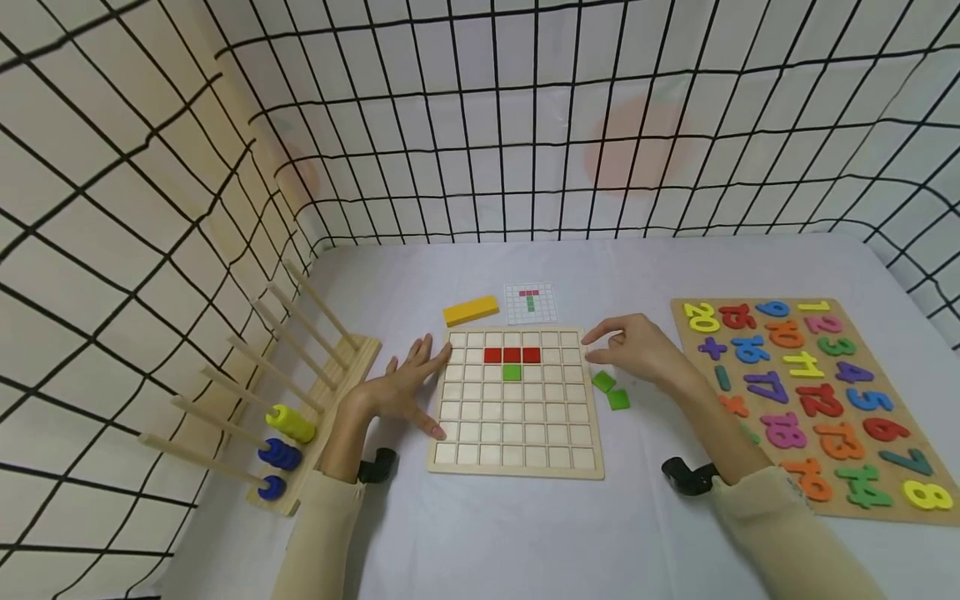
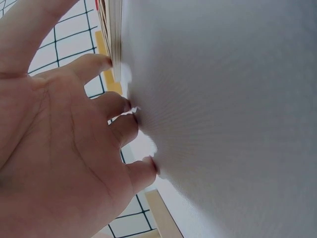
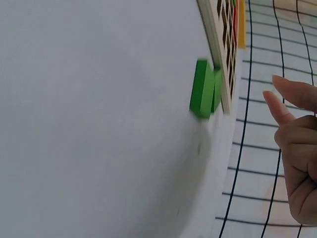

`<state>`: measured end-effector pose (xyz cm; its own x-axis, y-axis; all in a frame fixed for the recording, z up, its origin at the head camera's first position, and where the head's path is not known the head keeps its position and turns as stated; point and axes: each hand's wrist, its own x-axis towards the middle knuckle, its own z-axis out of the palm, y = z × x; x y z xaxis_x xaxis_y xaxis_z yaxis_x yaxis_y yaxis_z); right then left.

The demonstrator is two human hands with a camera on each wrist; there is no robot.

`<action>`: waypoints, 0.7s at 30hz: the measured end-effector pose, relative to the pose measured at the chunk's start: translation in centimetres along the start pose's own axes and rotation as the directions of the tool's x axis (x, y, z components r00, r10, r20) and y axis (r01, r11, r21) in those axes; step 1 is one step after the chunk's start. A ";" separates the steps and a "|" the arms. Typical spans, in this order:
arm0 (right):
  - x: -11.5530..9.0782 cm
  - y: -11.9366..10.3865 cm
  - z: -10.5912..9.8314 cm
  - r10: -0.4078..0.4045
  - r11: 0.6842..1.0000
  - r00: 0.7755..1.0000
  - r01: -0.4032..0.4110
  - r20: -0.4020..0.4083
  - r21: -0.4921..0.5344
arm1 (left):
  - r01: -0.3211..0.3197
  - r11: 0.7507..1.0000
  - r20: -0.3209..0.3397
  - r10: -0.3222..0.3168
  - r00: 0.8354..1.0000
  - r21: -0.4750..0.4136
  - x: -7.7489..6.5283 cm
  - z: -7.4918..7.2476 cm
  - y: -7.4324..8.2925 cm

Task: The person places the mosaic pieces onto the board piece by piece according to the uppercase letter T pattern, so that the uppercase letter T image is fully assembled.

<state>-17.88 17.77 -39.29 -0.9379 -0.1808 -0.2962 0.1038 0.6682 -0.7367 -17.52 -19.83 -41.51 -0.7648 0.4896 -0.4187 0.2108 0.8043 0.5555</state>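
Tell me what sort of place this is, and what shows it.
Probably a play or learning station set up on a table: there's a board of colourful numbers, a counting stand with pegs and a wooden grid board.

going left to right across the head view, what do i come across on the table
Peg rack → left hand → grid board → right hand → number board
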 end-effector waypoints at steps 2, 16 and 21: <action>-0.4 0.7 -0.5 0.020 1.000 1.000 -0.019 0.014 -0.006 | 0.003 1.000 0.005 -0.003 1.000 -0.001 0.0 0.1 -0.1; -1.3 3.8 -1.9 0.006 0.999 0.996 -0.001 0.091 -0.055 | -0.015 1.000 0.003 0.015 1.000 0.005 0.0 0.0 -0.2; -1.0 3.7 -1.6 0.017 0.999 0.994 -0.013 0.104 -0.043 | -0.008 1.000 0.009 0.008 1.000 0.013 0.1 0.0 -0.1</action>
<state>-17.06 21.62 -40.74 -0.8963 -0.2434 -0.3705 0.1016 0.7008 -0.7061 -17.62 -19.88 -41.59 -0.7579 0.4989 -0.4204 0.2246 0.8045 0.5498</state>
